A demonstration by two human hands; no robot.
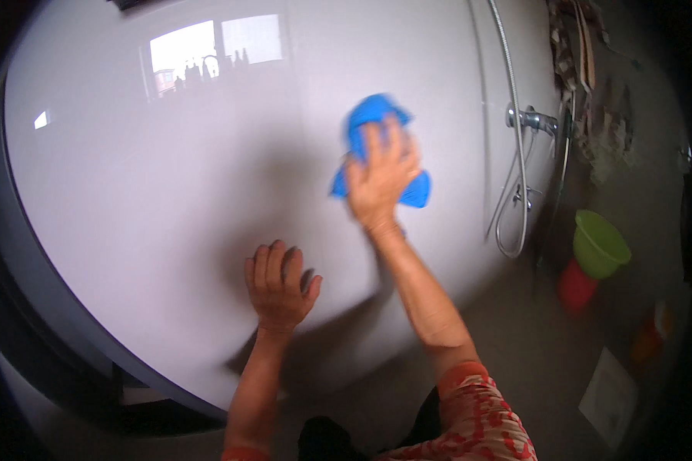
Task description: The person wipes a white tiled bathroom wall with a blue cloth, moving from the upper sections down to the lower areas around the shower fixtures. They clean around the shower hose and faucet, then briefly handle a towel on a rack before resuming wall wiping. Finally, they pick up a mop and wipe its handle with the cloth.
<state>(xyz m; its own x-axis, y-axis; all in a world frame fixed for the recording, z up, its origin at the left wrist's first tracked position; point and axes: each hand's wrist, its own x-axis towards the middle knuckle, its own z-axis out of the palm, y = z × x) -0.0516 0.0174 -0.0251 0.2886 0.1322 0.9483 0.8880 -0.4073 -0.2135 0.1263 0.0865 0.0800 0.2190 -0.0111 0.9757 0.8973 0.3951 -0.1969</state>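
A blue cloth (378, 113) lies bunched against a glossy white wall panel (207, 177). My right hand (383, 170) presses it there, fingers stretched over it and slightly blurred; the cloth's edges stick out above and on both sides of the hand. Lower and to the left, my left hand (277, 284) is raised at the panel with its fingers extended and thumb apart, holding nothing. Whether its palm touches the surface I cannot tell.
To the right, a metal shower hose (524, 207) hangs from a chrome mixer tap (532, 119). A green basin (598, 244) sits over a red bucket (577, 288). Cloths (584, 46) hang at the upper right. A dark edge (46, 261) bounds the panel at left.
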